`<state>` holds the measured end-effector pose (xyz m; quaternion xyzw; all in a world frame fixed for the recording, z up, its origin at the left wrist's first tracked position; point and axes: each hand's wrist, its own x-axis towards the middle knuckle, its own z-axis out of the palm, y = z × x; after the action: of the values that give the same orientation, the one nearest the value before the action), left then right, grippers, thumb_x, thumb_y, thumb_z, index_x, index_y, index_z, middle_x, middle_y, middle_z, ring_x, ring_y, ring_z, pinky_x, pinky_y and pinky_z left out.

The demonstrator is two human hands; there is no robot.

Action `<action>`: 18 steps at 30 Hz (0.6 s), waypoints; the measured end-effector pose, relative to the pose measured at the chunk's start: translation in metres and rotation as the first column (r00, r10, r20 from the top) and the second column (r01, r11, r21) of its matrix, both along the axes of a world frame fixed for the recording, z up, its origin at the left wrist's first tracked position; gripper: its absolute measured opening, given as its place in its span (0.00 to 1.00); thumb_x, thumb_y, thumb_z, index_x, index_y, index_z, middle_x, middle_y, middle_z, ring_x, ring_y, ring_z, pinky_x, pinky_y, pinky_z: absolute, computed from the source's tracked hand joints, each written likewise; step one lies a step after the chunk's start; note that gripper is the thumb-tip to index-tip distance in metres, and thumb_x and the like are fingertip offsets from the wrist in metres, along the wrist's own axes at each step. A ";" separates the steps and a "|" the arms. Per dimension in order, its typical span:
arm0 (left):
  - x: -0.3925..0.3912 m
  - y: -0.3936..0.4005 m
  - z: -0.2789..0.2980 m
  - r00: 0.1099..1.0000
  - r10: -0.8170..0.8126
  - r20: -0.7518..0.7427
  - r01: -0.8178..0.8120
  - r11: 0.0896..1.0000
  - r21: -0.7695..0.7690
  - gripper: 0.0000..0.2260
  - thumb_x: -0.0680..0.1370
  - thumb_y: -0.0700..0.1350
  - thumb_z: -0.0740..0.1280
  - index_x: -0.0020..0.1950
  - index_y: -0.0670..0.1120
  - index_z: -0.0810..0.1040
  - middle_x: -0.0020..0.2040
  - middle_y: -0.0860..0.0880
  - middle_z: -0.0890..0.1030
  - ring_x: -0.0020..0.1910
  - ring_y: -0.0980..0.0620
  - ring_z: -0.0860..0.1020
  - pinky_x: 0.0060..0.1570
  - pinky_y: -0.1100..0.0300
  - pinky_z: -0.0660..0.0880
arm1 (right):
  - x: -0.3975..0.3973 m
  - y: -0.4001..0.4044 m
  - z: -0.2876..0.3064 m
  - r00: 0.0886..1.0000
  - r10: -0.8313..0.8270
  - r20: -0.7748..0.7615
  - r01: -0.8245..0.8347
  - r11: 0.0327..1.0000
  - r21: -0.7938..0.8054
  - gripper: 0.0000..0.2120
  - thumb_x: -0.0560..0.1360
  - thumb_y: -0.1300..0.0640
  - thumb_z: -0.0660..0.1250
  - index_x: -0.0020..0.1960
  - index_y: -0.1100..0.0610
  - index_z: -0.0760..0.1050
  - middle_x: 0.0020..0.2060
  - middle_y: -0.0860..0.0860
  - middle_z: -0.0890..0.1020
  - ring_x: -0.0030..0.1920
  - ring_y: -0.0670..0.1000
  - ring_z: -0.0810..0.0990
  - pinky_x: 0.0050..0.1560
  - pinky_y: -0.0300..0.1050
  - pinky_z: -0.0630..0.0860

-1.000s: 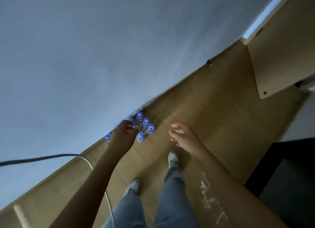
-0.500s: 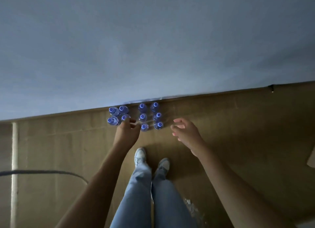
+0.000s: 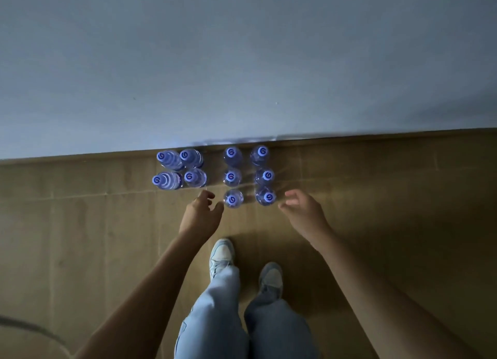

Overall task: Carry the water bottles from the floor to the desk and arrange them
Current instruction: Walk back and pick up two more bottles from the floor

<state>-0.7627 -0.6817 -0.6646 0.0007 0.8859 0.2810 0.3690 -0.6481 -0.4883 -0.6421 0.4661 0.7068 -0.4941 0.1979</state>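
Change: the left hand (image 3: 200,219) has drawn back from the left cluster of bottles and now hangs clear of it; the right hand (image 3: 304,213) has moved nearer the right-hand column.
Bottles: ten clear plastic water bottles with blue caps (image 3: 233,176) stand on the brown wooden floor (image 3: 80,237) against the pale grey wall (image 3: 242,63).
Axis: upright, caps pointing up at the camera.
Left fingers: loosely curled, holding nothing, just beside the nearest bottle (image 3: 233,199).
Right fingers: relaxed, slightly spread, holding nothing.
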 end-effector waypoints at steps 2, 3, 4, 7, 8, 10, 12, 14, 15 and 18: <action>0.004 -0.002 -0.045 1.000 -0.025 -0.011 0.025 1.000 0.002 0.18 0.77 0.49 0.67 0.63 0.42 0.74 0.59 0.41 0.79 0.55 0.44 0.78 0.50 0.57 0.71 | 0.001 0.002 -0.047 1.000 -0.010 0.006 0.010 1.000 0.002 0.16 0.76 0.54 0.69 0.63 0.54 0.73 0.60 0.52 0.79 0.44 0.41 0.75 0.39 0.35 0.69; 0.005 -0.002 -0.068 0.999 -0.050 -0.022 0.050 0.999 0.009 0.19 0.77 0.49 0.68 0.64 0.43 0.73 0.61 0.41 0.78 0.57 0.43 0.77 0.51 0.57 0.71 | 0.000 0.003 -0.070 1.000 -0.020 0.007 0.020 1.000 0.004 0.18 0.75 0.54 0.70 0.64 0.55 0.73 0.61 0.53 0.78 0.47 0.44 0.76 0.41 0.37 0.70; 0.006 -0.002 -0.086 0.996 -0.081 -0.035 0.082 0.997 0.016 0.20 0.77 0.50 0.68 0.66 0.43 0.72 0.62 0.41 0.77 0.58 0.43 0.77 0.53 0.55 0.72 | -0.001 0.004 -0.090 1.000 -0.029 0.006 0.029 1.000 0.011 0.21 0.75 0.53 0.71 0.65 0.55 0.72 0.63 0.54 0.77 0.51 0.47 0.76 0.46 0.39 0.71; 0.005 0.001 -0.147 0.966 -0.229 -0.121 0.235 0.971 0.038 0.27 0.75 0.55 0.70 0.69 0.44 0.69 0.66 0.42 0.74 0.62 0.43 0.74 0.57 0.51 0.72 | -0.004 0.007 -0.152 0.999 -0.031 -0.018 0.031 0.999 0.022 0.35 0.71 0.48 0.75 0.72 0.56 0.66 0.69 0.56 0.73 0.66 0.53 0.74 0.59 0.42 0.69; 0.005 0.002 -0.165 0.949 -0.281 -0.141 0.289 0.956 0.040 0.30 0.73 0.56 0.71 0.70 0.45 0.68 0.67 0.43 0.73 0.64 0.43 0.73 0.58 0.50 0.72 | -0.005 0.007 -0.170 1.000 -0.022 -0.015 0.022 1.000 0.012 0.40 0.69 0.45 0.76 0.74 0.56 0.63 0.71 0.55 0.71 0.68 0.54 0.72 0.61 0.42 0.68; 0.006 0.004 -0.193 0.932 -0.330 -0.151 0.342 0.938 0.063 0.37 0.69 0.59 0.74 0.72 0.46 0.66 0.68 0.45 0.71 0.65 0.45 0.71 0.60 0.52 0.70 | -0.006 0.008 -0.199 1.000 -0.003 -0.020 0.003 1.000 -0.016 0.46 0.65 0.41 0.77 0.75 0.56 0.62 0.71 0.53 0.71 0.66 0.52 0.72 0.59 0.39 0.68; 0.010 0.003 -0.218 0.928 -0.332 -0.169 0.352 0.930 0.105 0.41 0.65 0.59 0.77 0.72 0.46 0.65 0.68 0.46 0.70 0.66 0.47 0.69 0.60 0.55 0.68 | -0.004 0.008 -0.225 0.998 0.033 -0.044 -0.035 0.998 -0.045 0.46 0.62 0.41 0.80 0.72 0.54 0.64 0.66 0.52 0.75 0.61 0.50 0.76 0.54 0.39 0.71; 0.014 -0.002 -0.237 0.917 -0.345 -0.201 0.372 0.920 0.121 0.44 0.62 0.58 0.79 0.72 0.46 0.66 0.67 0.46 0.71 0.65 0.47 0.69 0.60 0.56 0.68 | -0.001 0.007 -0.247 0.993 0.065 -0.099 -0.070 0.996 -0.049 0.43 0.59 0.44 0.82 0.68 0.53 0.67 0.62 0.50 0.77 0.60 0.50 0.78 0.56 0.42 0.75; 0.016 -0.005 -0.246 0.912 -0.349 -0.216 0.380 0.917 0.124 0.44 0.61 0.57 0.80 0.72 0.45 0.67 0.67 0.46 0.71 0.64 0.46 0.69 0.61 0.55 0.68 | 0.002 0.005 -0.257 0.987 0.069 -0.144 -0.076 0.996 -0.045 0.41 0.58 0.46 0.83 0.65 0.53 0.68 0.60 0.50 0.78 0.59 0.50 0.79 0.58 0.44 0.77; 0.017 -0.012 -0.266 0.903 -0.332 -0.272 0.382 0.911 0.153 0.43 0.60 0.53 0.82 0.70 0.43 0.69 0.65 0.44 0.73 0.62 0.44 0.72 0.60 0.50 0.72 | 0.012 0.000 -0.282 0.965 0.093 -0.245 -0.087 0.996 0.037 0.41 0.57 0.51 0.84 0.64 0.57 0.69 0.59 0.55 0.78 0.58 0.54 0.80 0.60 0.54 0.77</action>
<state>-0.7452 -0.6938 -0.9308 0.2353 0.8753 0.2950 0.3024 -0.6359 -0.4884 -0.9236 0.3710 0.7525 -0.5297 0.1247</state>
